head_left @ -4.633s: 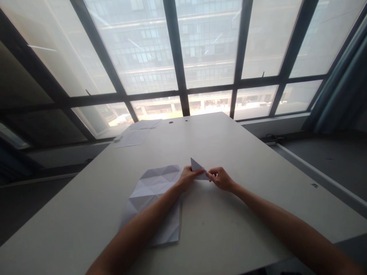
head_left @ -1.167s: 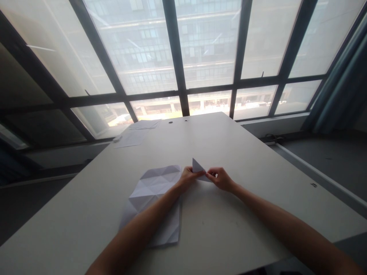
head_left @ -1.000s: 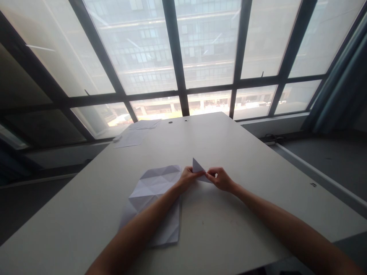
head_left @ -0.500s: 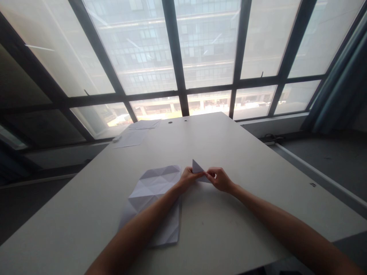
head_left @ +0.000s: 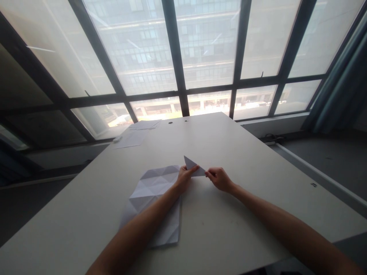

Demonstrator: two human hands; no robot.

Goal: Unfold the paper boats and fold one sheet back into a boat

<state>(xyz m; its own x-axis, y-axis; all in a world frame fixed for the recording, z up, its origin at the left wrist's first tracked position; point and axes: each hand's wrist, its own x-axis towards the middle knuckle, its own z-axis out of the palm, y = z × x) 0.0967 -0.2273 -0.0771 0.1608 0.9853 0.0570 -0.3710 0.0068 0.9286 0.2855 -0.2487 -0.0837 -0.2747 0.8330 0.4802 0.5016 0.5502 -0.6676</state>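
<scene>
A small white folded paper (head_left: 197,171), triangular in outline, is held just over the table between my two hands. My left hand (head_left: 185,178) is closed on its left side, with the thumb lying across the top and one pointed corner sticking up beyond it. At the right-hand corner, my right hand (head_left: 218,178) pinches the paper between thumb and fingers. Below and left of my hands lies a larger creased sheet of paper (head_left: 156,187), marked with crossing fold lines. My left forearm covers part of that sheet.
White paper sheets (head_left: 133,138) lie at the far left of the white table (head_left: 200,141). A dark round hole (head_left: 170,122) shows near the far edge. Beyond stand framed windows, with a blue curtain (head_left: 335,80) on the right.
My left hand and the folded paper have shifted slightly left. The paper now shows a wider triangular face, and its right corner reaches my right hand, which has hardly moved.
</scene>
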